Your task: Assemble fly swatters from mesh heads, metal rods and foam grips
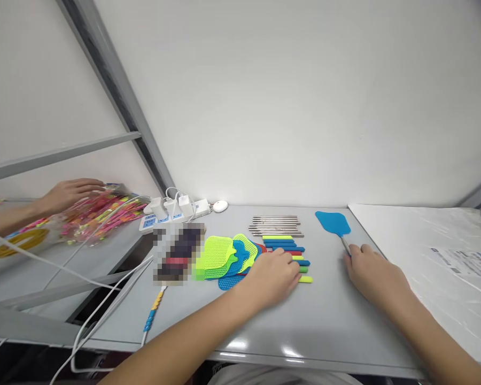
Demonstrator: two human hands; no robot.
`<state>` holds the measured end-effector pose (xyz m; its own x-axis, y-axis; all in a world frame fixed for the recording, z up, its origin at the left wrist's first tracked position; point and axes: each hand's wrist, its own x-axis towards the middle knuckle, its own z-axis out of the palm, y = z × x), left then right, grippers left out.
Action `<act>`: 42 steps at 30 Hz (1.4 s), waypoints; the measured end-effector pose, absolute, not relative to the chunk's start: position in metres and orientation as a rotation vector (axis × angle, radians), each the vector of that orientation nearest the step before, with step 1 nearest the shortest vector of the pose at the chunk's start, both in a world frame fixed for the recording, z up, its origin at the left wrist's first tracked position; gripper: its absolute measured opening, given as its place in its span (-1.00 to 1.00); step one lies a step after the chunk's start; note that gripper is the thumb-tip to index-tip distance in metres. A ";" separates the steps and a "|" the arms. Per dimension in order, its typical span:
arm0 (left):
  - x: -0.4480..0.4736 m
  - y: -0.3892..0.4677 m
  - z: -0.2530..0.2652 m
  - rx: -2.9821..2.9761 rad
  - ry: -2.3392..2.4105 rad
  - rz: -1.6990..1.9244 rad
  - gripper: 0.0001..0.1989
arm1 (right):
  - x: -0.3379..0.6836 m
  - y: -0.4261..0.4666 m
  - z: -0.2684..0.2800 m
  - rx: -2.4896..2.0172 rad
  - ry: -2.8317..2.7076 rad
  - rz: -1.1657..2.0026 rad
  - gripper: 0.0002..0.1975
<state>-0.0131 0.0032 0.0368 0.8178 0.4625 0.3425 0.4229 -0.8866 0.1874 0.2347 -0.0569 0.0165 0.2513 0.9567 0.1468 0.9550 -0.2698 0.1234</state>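
Your grey table point(328, 326) carries everything, and a white plastic sheet point(433, 251) lies just right of your right hand; its printed label is too small to read. A pile of mesh swatter heads point(224, 256), yellow-green and blue, sits just left of your left hand. A row of coloured grips point(288, 248) lies under and beyond that hand, with bare metal rods point(276, 225) farther back. Your left hand point(274, 275) rests palm down on the grips, fingers loosely curled; whether it pinches one is hidden. Your right hand point(371, 272) grasps the handle of the blue fly swatter point(333, 223), whose flat head lies on the table ahead of your fingers. A blurred patch hides something left of the pile. Far left, another person's hand point(70, 192) touches bagged pink items.
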 end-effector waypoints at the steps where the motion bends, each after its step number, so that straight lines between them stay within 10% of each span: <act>1: -0.015 0.000 0.033 2.937 0.705 0.565 -0.79 | 0.230 -0.050 0.024 2.443 1.936 0.340 -0.73; 18: -0.009 -0.003 -0.004 3.003 0.419 0.930 -0.95 | 0.164 0.158 0.031 1.785 2.722 -0.128 -0.74; 30: -0.013 0.003 0.013 2.579 0.535 1.193 -0.60 | 0.169 0.174 0.026 1.646 2.774 -0.063 -0.84; 42: -0.022 -0.010 0.012 2.228 0.806 0.871 -0.61 | 0.169 0.044 0.108 2.571 3.056 0.298 -0.95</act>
<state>-0.0225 -0.0104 0.0122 0.5985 0.7115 0.3682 0.3120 -0.6303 0.7109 0.1695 0.0439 0.1079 0.0301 0.7518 0.6587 0.8649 0.3107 -0.3941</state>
